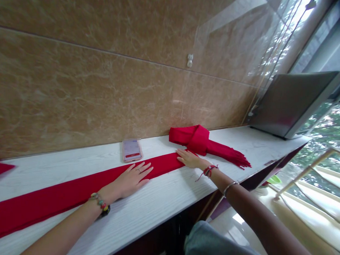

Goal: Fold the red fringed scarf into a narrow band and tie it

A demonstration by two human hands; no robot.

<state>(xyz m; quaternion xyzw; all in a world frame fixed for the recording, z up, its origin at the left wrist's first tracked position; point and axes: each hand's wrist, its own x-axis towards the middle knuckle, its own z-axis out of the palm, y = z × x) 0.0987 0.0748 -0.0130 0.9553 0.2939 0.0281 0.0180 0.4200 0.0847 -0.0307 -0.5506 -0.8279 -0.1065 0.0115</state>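
A long red scarf (63, 192), folded into a narrow strip, lies along the white counter and runs out of view at the left. My left hand (132, 179) rests flat on it near the middle, fingers spread. Farther right, my right hand (189, 158) lies on the strip close to its right end, with its fingers stretched out and partly over the cloth. Just beyond that hand is a second red scarf (198, 137), folded over itself in a loop, its fringed end pointing right. Whether the two red pieces touch is hard to tell behind my hand.
A phone (132, 150) lies against the wall side, behind the strip. The corner of another red cloth (2, 167) shows at the far left. A grey metal appliance (294, 101) stands at the counter's (161, 206) right end. A railing-like rack (313, 171) is at the right.
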